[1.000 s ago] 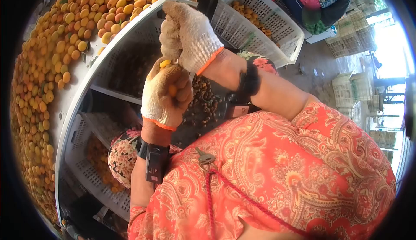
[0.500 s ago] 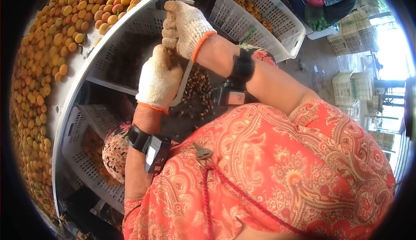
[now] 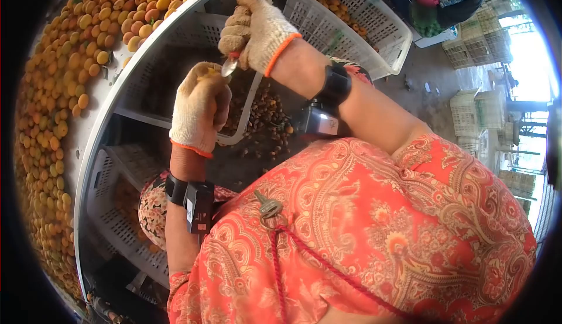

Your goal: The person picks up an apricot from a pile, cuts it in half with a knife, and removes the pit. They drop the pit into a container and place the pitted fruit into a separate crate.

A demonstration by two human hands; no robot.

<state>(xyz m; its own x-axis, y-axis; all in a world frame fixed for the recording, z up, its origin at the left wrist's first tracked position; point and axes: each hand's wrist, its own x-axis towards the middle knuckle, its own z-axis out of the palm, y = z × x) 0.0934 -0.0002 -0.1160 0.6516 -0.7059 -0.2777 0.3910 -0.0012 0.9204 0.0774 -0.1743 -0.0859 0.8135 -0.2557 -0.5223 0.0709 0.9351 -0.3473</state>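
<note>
My left hand, in a white knitted glove with brownish, stained fingers, is closed on an apricot; only a yellow-orange bit shows. Just above it, my right hand, gloved alike, grips a metal spoon. Its shiny rounded end points down beside the apricot, and a curved metal end sticks out above the fist. A small reddish patch shows by the fist, too small to name. Beneath both hands is a white crate with dark contents; several brown pits lie beside it.
Apricots cover a metal-rimmed table at the left. Crates with orange fruit pieces stand at the upper right and lower left. Stacked crates stand farther right. A person in dark clothes is at the top right.
My hands have moved apart slightly, the left one shifting left. The spoon's rounded end and the apricot in my left hand now show.
</note>
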